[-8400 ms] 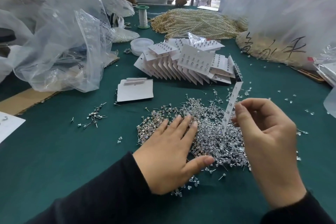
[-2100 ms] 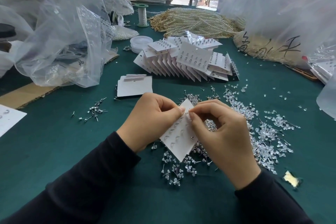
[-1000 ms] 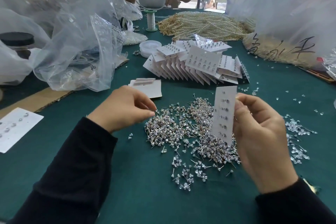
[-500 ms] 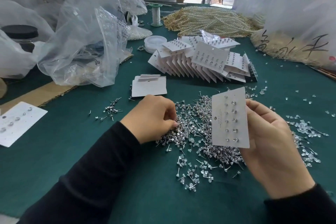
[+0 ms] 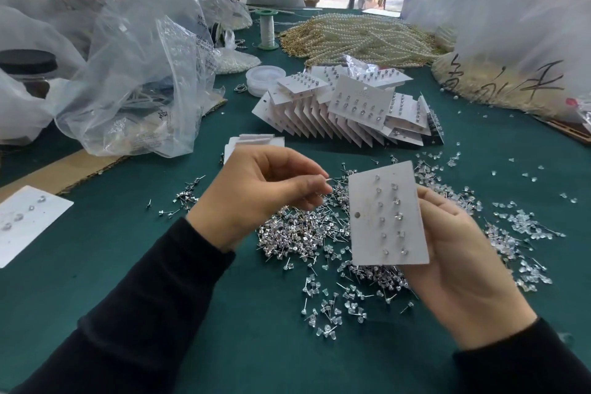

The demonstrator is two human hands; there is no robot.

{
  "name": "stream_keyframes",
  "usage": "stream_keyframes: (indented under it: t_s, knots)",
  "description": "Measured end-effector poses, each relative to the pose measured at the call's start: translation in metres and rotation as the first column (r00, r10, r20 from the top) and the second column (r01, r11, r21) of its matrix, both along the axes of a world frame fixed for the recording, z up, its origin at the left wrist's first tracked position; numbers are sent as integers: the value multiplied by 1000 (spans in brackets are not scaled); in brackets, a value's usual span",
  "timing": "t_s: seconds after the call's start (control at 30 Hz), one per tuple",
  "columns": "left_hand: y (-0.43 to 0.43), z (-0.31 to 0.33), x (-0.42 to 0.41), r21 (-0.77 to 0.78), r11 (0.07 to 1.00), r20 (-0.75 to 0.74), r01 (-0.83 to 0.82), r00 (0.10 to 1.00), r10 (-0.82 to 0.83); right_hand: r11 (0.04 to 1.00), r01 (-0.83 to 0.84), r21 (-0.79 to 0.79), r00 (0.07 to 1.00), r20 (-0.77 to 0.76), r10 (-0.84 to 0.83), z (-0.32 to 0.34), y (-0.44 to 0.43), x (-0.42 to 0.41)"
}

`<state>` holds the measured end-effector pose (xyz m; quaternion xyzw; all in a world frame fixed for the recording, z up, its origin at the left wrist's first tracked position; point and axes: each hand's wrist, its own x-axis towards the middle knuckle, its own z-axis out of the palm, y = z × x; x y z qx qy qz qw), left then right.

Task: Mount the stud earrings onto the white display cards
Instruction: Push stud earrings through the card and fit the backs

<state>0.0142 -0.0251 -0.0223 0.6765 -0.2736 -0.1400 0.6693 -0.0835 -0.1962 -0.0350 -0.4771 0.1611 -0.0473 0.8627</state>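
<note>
My right hand holds a white display card upright from behind, its face toward me with two columns of studs on it. My left hand is raised just left of the card and pinches a single stud earring between thumb and fingertips, its tip pointing at the card. Below both hands a pile of loose silver studs lies on the green table. Clear earring backs are scattered in front and to the right.
A fanned stack of filled cards lies behind the pile, blank cards beside it. Clear plastic bags crowd the left, pearl strands and a thread spool the back. Another card lies at left. A person sits across.
My left hand has lifted out of the stud pile with one stud pinched and moved toward the card. My right hand has turned the card's face more toward me.
</note>
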Motion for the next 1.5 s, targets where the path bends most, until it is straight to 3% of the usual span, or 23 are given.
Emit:
stream_keyframes:
  t_s: [0.13,0.27,0.47,0.87,1.1,1.37,1.5]
  knots:
    - [-14,0,-13,-53,996,167,72,984,-63,998,-71,-1,997,31,71,0,9,-2]
    - [-22,-3,-19,-31,999,246,11,969,-3,995,-100,21,993,67,98,0,15,-3]
    - [-22,-4,-18,11,998,221,-60,974,56,992,-122,15,989,83,121,0,18,-2]
    - [-21,-5,-18,99,994,201,-49,979,28,994,-110,9,993,52,109,-3,20,0]
    - [-22,-7,-17,106,986,146,-132,982,116,992,-129,7,990,49,129,-5,20,1]
    - [-24,-6,-21,112,976,249,-189,956,156,989,-142,38,990,25,141,-4,19,2]
    - [-26,-8,-23,132,967,381,-220,911,155,989,-131,69,991,42,129,-8,18,2]
